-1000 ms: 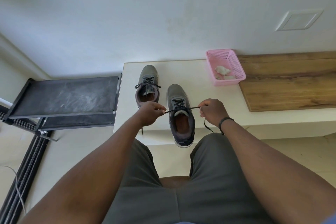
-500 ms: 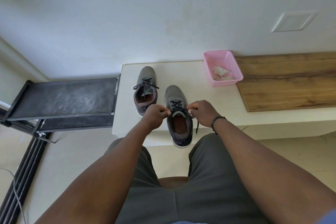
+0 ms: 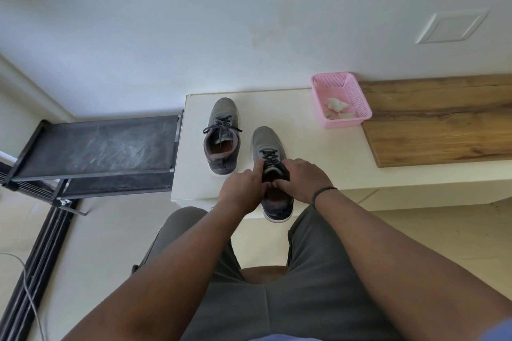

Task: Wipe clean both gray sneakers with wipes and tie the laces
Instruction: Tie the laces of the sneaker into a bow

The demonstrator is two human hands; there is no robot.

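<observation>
Two gray sneakers stand on a white bench (image 3: 304, 158), toes toward the wall. The left sneaker (image 3: 223, 134) has its black laces tied in a bow. The right sneaker (image 3: 273, 174) sits nearer the front edge, its heel over the edge. My left hand (image 3: 242, 191) and my right hand (image 3: 300, 178) meet over its tongue, fingers curled and pinching the black laces (image 3: 270, 156). The hands hide the lace ends.
A pink basket (image 3: 342, 99) with crumpled used wipes (image 3: 336, 105) stands at the back of the bench beside a wooden board (image 3: 437, 122). A black rack (image 3: 94, 147) stands left of the bench. A cable (image 3: 30, 296) lies on the floor at left.
My hands had pulled the laces out sideways, then came together over the right sneaker's tongue. They now touch each other above the opening.
</observation>
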